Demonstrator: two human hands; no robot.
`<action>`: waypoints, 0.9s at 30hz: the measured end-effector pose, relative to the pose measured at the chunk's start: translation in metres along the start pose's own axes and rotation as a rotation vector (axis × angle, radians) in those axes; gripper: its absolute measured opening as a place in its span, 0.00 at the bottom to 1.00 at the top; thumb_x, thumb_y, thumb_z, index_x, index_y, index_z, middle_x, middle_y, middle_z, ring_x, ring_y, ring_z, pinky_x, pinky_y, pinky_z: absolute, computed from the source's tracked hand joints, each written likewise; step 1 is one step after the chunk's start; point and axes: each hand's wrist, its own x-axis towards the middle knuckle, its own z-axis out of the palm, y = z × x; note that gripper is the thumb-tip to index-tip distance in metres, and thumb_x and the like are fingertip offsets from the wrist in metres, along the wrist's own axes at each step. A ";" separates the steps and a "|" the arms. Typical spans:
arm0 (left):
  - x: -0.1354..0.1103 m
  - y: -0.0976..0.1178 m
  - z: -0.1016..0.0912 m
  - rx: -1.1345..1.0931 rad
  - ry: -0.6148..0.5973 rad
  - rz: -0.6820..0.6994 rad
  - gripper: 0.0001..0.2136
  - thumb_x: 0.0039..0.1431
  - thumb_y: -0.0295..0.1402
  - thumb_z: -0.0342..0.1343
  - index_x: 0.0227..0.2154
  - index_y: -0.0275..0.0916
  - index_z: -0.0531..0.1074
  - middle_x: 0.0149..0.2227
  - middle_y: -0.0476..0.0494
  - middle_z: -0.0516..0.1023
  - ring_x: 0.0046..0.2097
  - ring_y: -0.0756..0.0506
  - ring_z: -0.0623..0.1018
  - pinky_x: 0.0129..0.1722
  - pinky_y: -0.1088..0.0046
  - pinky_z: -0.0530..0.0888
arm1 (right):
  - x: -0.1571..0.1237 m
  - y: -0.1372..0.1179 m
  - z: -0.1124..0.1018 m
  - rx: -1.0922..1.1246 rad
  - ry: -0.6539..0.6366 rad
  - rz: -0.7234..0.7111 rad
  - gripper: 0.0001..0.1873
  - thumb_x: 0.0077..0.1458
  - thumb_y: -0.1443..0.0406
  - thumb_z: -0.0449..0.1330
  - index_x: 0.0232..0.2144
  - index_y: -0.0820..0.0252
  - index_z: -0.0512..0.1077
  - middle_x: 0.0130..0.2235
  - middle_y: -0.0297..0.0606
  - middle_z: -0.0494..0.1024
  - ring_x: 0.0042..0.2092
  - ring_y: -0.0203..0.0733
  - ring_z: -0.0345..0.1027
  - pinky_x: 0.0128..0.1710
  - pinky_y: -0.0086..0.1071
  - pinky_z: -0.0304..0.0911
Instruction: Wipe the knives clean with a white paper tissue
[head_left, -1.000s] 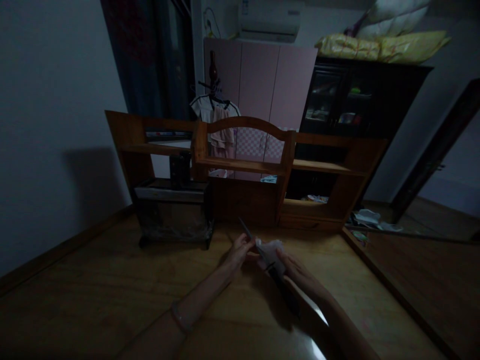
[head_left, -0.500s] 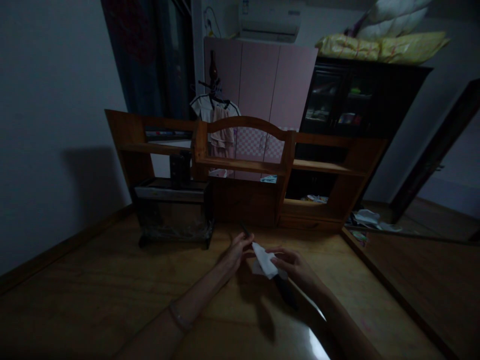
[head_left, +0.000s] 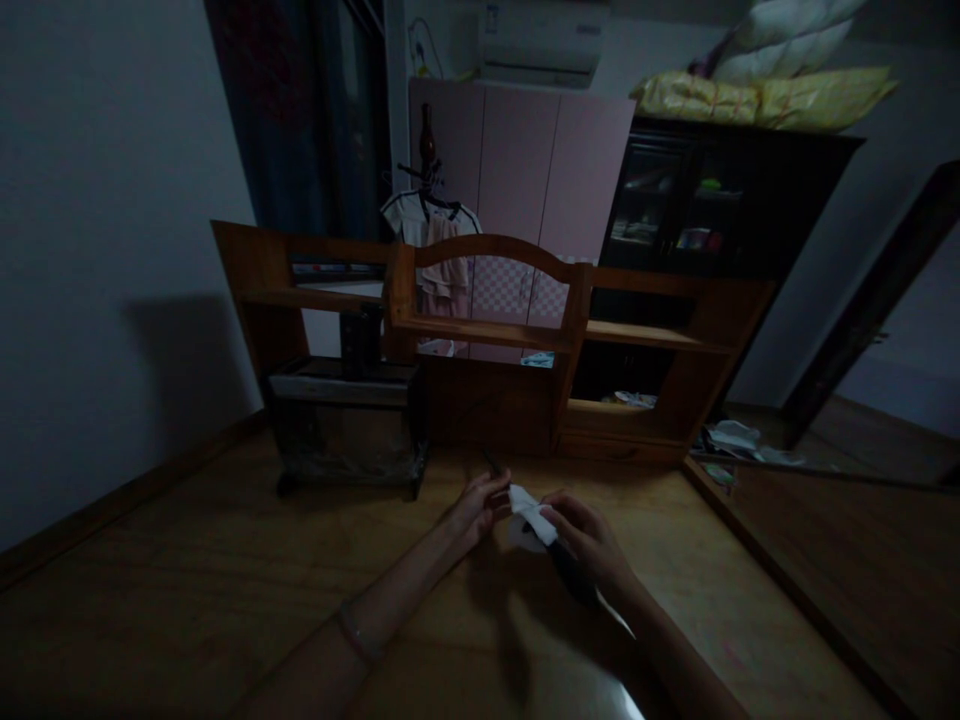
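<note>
I pinch the upper end of a long, thin, dark knife-like object [head_left: 491, 466] with my left hand [head_left: 477, 503], fingers closed; a short tip pokes out above them. Closed around a crumpled white tissue [head_left: 527, 522], my right hand [head_left: 589, 538] presses it onto the middle of the same object. The object's thicker dark lower end [head_left: 574, 585] sticks out below my right hand, just over the wooden tabletop [head_left: 225, 560]. The room is dim and fine detail is hard to read.
A wooden shelf unit [head_left: 495, 335] stands along the table's back. A dark-framed glass box [head_left: 345, 430] sits at its left. The table's right edge [head_left: 765, 560] runs diagonally, with papers [head_left: 739, 438] beyond it. Behind are a pink wardrobe [head_left: 525, 160] and a dark cabinet [head_left: 712, 200].
My right hand and the tissue have shifted a little down and then back along the object. Less of the tip shows above my left hand than a second ago.
</note>
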 end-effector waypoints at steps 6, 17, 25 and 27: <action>-0.007 0.002 0.007 -0.034 -0.110 0.029 0.12 0.45 0.28 0.66 0.33 0.34 0.71 0.35 0.43 0.76 0.39 0.46 0.76 0.44 0.68 0.73 | 0.005 0.003 -0.010 0.107 0.023 0.055 0.19 0.46 0.49 0.62 0.30 0.60 0.72 0.31 0.35 0.73 0.34 0.40 0.65 0.36 0.30 0.59; -0.008 0.004 0.007 0.024 -0.135 0.065 0.13 0.43 0.31 0.67 0.31 0.32 0.72 0.33 0.43 0.75 0.37 0.46 0.77 0.44 0.68 0.73 | 0.004 0.005 -0.011 0.111 0.030 0.101 0.20 0.45 0.50 0.63 0.30 0.61 0.73 0.30 0.35 0.74 0.32 0.39 0.65 0.33 0.30 0.59; -0.011 0.007 0.010 0.008 -0.131 0.058 0.11 0.45 0.30 0.66 0.30 0.32 0.72 0.33 0.43 0.74 0.37 0.47 0.76 0.43 0.69 0.74 | 0.004 0.005 -0.012 0.106 0.043 0.131 0.20 0.44 0.49 0.63 0.30 0.60 0.74 0.30 0.34 0.74 0.32 0.40 0.66 0.33 0.31 0.59; -0.011 0.006 0.010 -0.001 -0.135 0.067 0.10 0.46 0.29 0.66 0.30 0.32 0.72 0.33 0.43 0.75 0.37 0.46 0.76 0.43 0.69 0.74 | 0.003 0.004 -0.012 0.116 0.048 0.139 0.20 0.44 0.49 0.63 0.31 0.59 0.74 0.31 0.35 0.75 0.32 0.40 0.66 0.33 0.31 0.59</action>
